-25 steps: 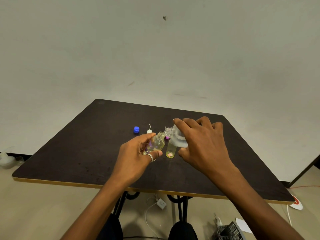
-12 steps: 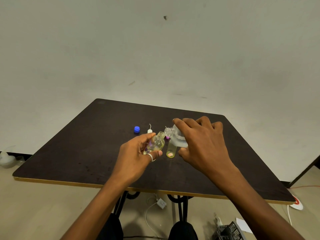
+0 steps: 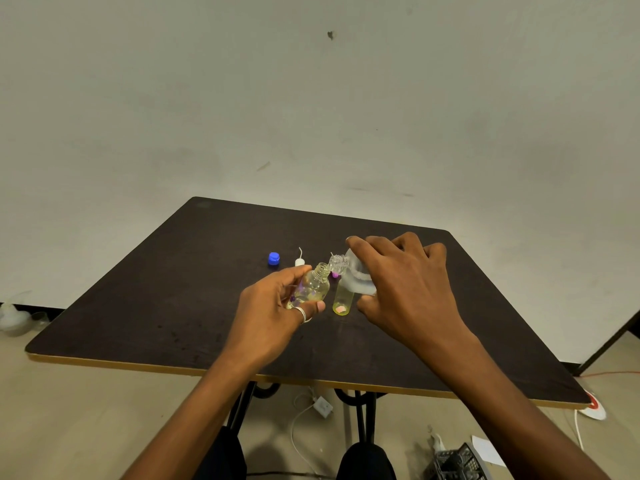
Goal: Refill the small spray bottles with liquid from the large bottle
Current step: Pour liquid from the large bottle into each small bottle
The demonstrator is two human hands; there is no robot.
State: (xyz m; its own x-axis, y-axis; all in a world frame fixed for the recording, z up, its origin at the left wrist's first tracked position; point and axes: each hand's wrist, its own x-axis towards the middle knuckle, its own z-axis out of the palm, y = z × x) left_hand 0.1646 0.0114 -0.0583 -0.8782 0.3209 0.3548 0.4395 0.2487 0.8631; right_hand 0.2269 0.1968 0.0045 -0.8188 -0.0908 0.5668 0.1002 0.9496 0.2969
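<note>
My left hand (image 3: 273, 313) holds a small clear spray bottle (image 3: 313, 285) tilted, its open threaded neck pointing up and right; yellowish liquid sits in its lower part. My right hand (image 3: 405, 292) grips the large clear bottle (image 3: 356, 277), tipped over to the left so that its mouth meets the small bottle's neck. A second small bottle (image 3: 343, 301) with yellow liquid stands upright on the table just below the large one. A white spray top (image 3: 299, 260) and a blue cap (image 3: 273, 258) lie behind. A pink spray top (image 3: 335, 274) is mostly hidden.
All of this is on a dark square table (image 3: 173, 306) with a yellow edge, set against a plain wall. On the floor below lie a white cable with an adapter (image 3: 323, 405) and a black crate (image 3: 457, 462) at the lower right.
</note>
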